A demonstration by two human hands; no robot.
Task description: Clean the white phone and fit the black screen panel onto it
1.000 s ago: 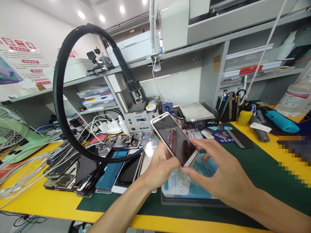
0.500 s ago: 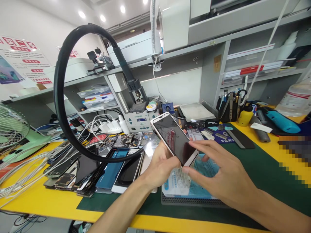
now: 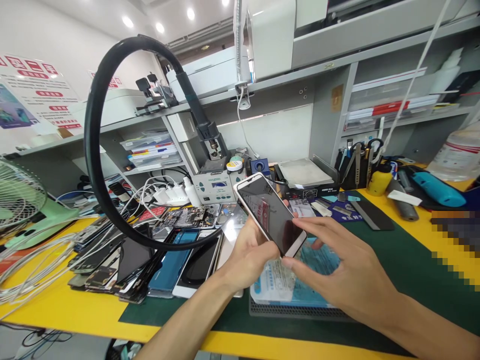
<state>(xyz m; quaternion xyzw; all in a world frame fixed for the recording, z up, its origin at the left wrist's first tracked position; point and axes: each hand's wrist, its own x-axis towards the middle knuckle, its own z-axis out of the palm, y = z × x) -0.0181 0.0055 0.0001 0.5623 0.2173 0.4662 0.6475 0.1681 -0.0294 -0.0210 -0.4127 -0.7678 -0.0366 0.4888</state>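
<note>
A white-framed smartphone (image 3: 270,212) is tilted in the air, its dark screen facing up and catching a reddish reflection. My left hand (image 3: 250,252) is wrapped round its lower left side, thumb along the edge and fingers mostly hidden behind. At the phone's lower right end, my right hand (image 3: 347,265) pinches the corners between thumb and fingertips. Below both hands lies a blue-and-white plastic packet (image 3: 277,285) on a dark perforated pad (image 3: 296,311), partly covered by the right hand.
Several phones, among them a blue one (image 3: 174,262), lie left of my hands under a thick black looped hose (image 3: 92,125). A soldering station (image 3: 213,189) stands behind. Cables (image 3: 37,265) and a green fan (image 3: 41,220) are far left. A yellow bottle (image 3: 379,180) and tools stand right.
The view has shifted very slightly. Both hands keep the same hold on the smartphone, with no other visible movement.
</note>
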